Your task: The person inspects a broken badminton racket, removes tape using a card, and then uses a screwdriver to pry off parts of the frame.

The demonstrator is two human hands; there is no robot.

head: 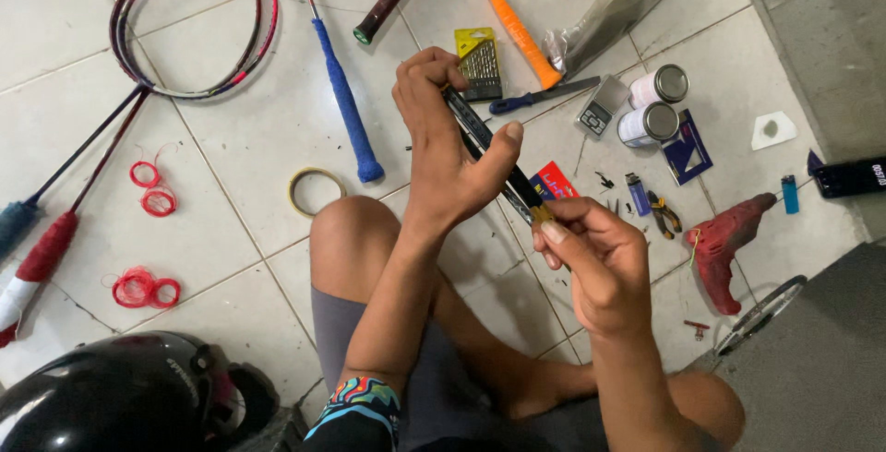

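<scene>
Seated cross-legged on white floor tiles (231, 166). Black helmet (120, 401) at lower left, racket head (189, 23) upper left. Left hand (443, 148) clamped round a dark racket shaft (489, 152); right hand (600, 263) pinching its lower end. Red glue gun (724, 240), two tins (655, 106), tape ring (314, 191) scattered nearby.
</scene>
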